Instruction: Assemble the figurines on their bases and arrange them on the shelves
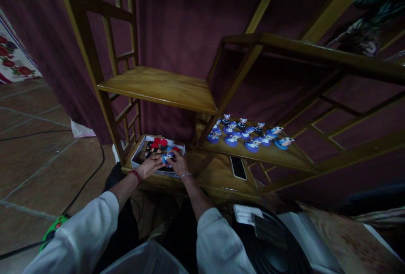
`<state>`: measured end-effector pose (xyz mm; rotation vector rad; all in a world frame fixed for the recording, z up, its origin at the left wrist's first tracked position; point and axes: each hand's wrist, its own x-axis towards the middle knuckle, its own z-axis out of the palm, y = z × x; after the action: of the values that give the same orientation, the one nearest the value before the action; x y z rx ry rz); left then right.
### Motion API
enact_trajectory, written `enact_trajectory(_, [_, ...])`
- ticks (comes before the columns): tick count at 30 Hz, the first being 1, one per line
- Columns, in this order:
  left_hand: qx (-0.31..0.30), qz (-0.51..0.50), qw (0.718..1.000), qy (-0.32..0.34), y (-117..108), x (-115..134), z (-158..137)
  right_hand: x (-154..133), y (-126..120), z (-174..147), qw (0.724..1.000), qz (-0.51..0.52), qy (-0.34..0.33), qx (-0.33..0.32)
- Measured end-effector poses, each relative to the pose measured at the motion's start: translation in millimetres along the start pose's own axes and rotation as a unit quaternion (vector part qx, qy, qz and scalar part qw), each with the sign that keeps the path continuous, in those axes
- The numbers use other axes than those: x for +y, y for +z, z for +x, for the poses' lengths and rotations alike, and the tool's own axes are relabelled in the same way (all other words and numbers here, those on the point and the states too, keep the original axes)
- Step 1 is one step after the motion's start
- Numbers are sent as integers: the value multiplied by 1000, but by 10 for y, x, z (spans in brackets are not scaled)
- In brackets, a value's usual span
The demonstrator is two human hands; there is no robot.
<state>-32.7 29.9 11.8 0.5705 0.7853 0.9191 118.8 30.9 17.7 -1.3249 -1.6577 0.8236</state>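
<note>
Figurine: small blue-and-white figurine (168, 157), pinched between both grips right at the near edge of the box.
Left grip: left hand (151, 165) curled narrow, fingertips closed on the figurine's left side; red bead bracelet (136, 175) at the wrist just behind it.
Right grip: right hand (179, 163) curled narrow, fingers closed on the figurine's right side; thin bangle (185, 175) behind the grip.
Box: shallow white cardboard box (136, 155) directly under and beyond the grips, sitting on the lowest shelf (218, 172); red and dark figurines (157, 144) lie in it just past the fingertips.
Arm pose: both forearms reach forward and down, converging, wrists nearly level, white sleeves pushed back to the elbows.
Doing it well, as I judge: keep both grips low on the base and the piece upright, since the thin upper parts look fragile; lift clear of the neighbouring pieces before moving sideways.
Right of the grips: a dark phone (238, 167) flat on the same shelf, and above it, well apart, rows of blue-based figurines (247, 134) on the next shelf.
</note>
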Motion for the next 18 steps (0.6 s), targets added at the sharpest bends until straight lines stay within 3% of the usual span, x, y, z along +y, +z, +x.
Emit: enact_trajectory(18, [23, -20, 999, 22, 28, 1, -34, -41, 63, -15, 993, -91, 50, 58])
